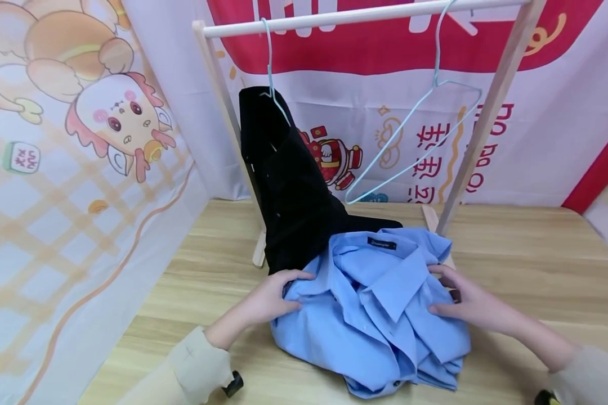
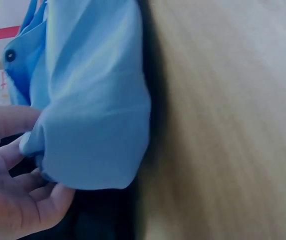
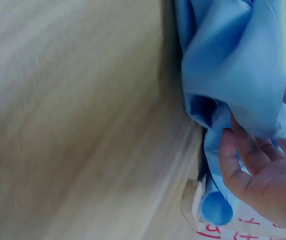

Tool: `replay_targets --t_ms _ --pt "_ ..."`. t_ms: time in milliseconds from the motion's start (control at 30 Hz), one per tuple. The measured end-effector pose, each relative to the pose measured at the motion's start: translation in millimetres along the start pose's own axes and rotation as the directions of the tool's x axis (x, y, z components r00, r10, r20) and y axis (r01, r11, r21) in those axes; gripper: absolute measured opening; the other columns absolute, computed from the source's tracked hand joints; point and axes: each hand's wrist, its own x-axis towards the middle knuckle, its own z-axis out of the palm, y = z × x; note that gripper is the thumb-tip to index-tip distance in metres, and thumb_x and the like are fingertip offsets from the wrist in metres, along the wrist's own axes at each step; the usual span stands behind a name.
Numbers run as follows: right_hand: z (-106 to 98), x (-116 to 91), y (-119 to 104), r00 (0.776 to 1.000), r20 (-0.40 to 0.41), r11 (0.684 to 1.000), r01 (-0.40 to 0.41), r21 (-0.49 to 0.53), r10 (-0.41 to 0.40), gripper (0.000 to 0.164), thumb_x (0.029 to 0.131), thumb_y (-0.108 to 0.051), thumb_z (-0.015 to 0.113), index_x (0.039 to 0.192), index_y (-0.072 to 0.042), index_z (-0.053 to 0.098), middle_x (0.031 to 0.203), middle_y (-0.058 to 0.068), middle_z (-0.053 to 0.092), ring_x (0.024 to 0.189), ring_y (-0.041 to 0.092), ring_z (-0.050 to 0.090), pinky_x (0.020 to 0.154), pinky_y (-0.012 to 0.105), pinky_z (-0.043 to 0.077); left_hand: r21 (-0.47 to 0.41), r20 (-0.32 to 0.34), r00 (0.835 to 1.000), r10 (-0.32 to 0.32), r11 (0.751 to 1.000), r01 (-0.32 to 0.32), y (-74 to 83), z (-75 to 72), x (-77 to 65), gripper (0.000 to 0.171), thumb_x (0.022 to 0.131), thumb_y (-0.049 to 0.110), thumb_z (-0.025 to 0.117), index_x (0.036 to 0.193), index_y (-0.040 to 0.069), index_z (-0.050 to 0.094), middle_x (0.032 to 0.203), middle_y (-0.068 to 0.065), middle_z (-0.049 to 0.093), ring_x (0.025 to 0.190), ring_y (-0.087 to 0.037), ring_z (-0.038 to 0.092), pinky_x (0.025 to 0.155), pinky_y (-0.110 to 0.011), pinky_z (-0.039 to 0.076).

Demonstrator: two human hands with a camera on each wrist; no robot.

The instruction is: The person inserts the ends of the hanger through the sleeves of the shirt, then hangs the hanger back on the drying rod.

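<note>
A light blue collared shirt (image 1: 354,332) lies bunched on the wooden table, its collar toward the rack and a dark label (image 1: 381,243) inside the neck. My left hand (image 1: 273,295) grips the shirt's left side, and in the left wrist view the thumb and fingers (image 2: 58,202) of that hand close on a fold. On the opposite side my right hand (image 1: 468,301) holds the fabric, its thumb on top and its fingers (image 3: 250,150) tucked beneath in the right wrist view. Behind the shirt, a black garment (image 1: 294,191) hangs from a hanger, its lower part resting on the table.
A wooden clothes rack (image 1: 334,19) stands over the table (image 1: 208,270). The black garment's pale hanger (image 1: 270,62) hangs at its left; a bare light-blue wire hanger (image 1: 410,112) hangs at its right. Printed cloth (image 1: 208,129) covers the walls behind and to the left.
</note>
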Motion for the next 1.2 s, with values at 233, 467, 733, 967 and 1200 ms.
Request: replay_targets --t_ms 233,467,733,967,1200 --pt "-12 -4 -5 0.999 0.038 1.0 0.004 0.031 -0.005 0.067 0.093 -0.013 0.076 0.147 0.004 0.04 0.134 0.029 0.051 0.117 0.044 0.056 0.082 0.029 0.055 0.07 0.064 0.997 0.05 0.996 -0.054 13.8 -19.4 -6.8 0.049 0.094 0.013 0.075 0.139 0.004 0.059 0.143 -0.017 0.055 0.134 -0.035 0.049 0.11 -0.053 0.039" --pt "-27 -5 -11 0.992 0.062 0.994 0.109 0.006 -0.109 0.061 0.095 -0.006 0.072 0.146 0.007 0.041 0.137 0.032 0.051 0.114 0.043 0.058 0.083 0.029 0.056 0.049 0.023 0.998 0.062 0.997 -0.063 35.3 -23.4 -4.7 0.04 0.1 0.013 0.068 0.138 0.005 0.06 0.138 -0.015 0.061 0.117 -0.035 0.062 0.097 -0.049 0.052" --pt "-44 2 -35 0.989 -0.016 0.988 0.145 -0.044 -0.146 0.052 0.097 0.001 0.067 0.143 0.009 0.046 0.133 0.032 0.056 0.1 0.02 0.068 0.077 0.028 0.059 0.023 -0.056 0.995 0.083 0.996 -0.082 48.5 -20.6 7.7 0.035 0.101 0.012 0.065 0.135 0.003 0.062 0.129 -0.016 0.065 0.111 -0.032 0.066 0.095 -0.044 0.054" --pt "-34 15 -58 0.964 -0.119 0.948 0.203 -0.245 -0.238 0.043 0.093 -0.001 0.074 0.134 -0.004 0.063 0.119 0.012 0.067 0.087 0.008 0.064 0.069 0.027 0.058 0.062 -0.001 0.997 0.08 0.995 -0.08 50.4 -12.7 23.5 0.038 0.103 0.019 0.065 0.14 0.01 0.061 0.106 -0.003 0.068 0.088 -0.016 0.065 0.077 -0.031 0.055" --pt "-21 31 -70 0.955 -0.061 0.847 0.226 -0.482 -0.29 0.042 0.089 -0.01 0.081 0.129 -0.015 0.07 0.127 0.018 0.056 0.086 0.018 0.06 0.066 0.032 0.055 0.145 0.062 0.998 0.03 0.989 -0.039 53.1 -4.8 35.0 0.033 0.105 0.029 0.06 0.136 0.017 0.067 0.096 0.003 0.064 0.084 -0.013 0.058 0.07 -0.028 0.051"
